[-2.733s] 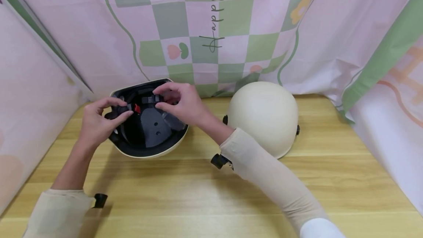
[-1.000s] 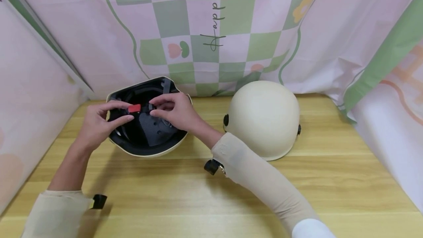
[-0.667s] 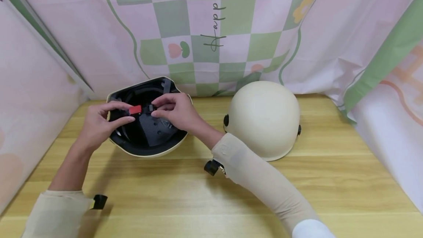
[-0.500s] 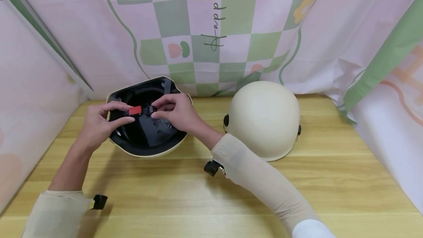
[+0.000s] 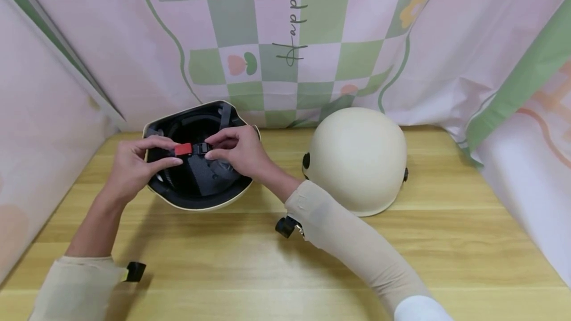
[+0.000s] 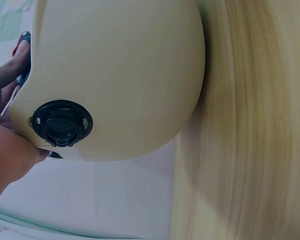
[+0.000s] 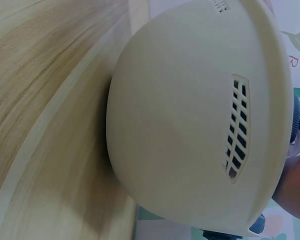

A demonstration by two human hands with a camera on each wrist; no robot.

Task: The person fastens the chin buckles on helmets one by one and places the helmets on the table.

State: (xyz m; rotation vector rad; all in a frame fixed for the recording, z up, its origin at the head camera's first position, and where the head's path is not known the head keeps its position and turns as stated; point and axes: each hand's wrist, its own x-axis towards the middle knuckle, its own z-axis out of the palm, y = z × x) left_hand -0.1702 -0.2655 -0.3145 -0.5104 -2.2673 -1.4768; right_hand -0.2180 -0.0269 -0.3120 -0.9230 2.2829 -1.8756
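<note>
On the left of the table, a cream helmet [image 5: 209, 206] lies crown down, its black padded inside facing up. Above that opening, my left hand [image 5: 134, 165] pinches the red-tabbed end of the chin strap buckle [image 5: 183, 149] between thumb and fingers. My right hand [image 5: 241, 150] pinches the black side of this buckle. Both parts are in line and very close; whether they are locked together I cannot tell. In the left wrist view a round black knob [image 6: 62, 123] shows on the helmet's side. The right wrist view shows a slotted vent [image 7: 237, 127] in the shell.
A second cream helmet [image 5: 359, 160] stands crown up to the right, just beyond my right forearm. The wooden table [image 5: 250, 266] runs back to a checked fabric curtain [image 5: 321, 19], with more fabric hanging at both sides.
Since the earliest frame, my right hand has come down towards my left, bringing the buckle parts into line. The red tab has turned to face up. Over the last second the hands barely move.
</note>
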